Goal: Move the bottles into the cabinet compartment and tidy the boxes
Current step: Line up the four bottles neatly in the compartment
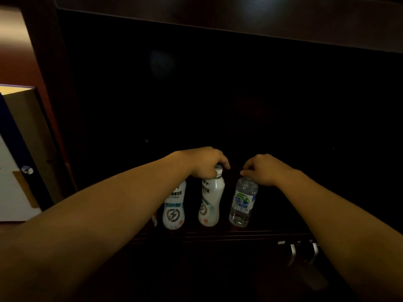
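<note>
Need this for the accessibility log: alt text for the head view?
Two bare hands reach into a dark cabinet compartment, the left hand on a white bottle, the right hand on a clear bottle. Another white bottle stands to the left; a box sits outside at far left.

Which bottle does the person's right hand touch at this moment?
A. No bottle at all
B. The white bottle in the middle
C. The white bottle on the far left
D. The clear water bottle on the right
D: the right hand has its fingers at the cap of the clear water bottle, while the left hand is on the middle white bottle.
</note>
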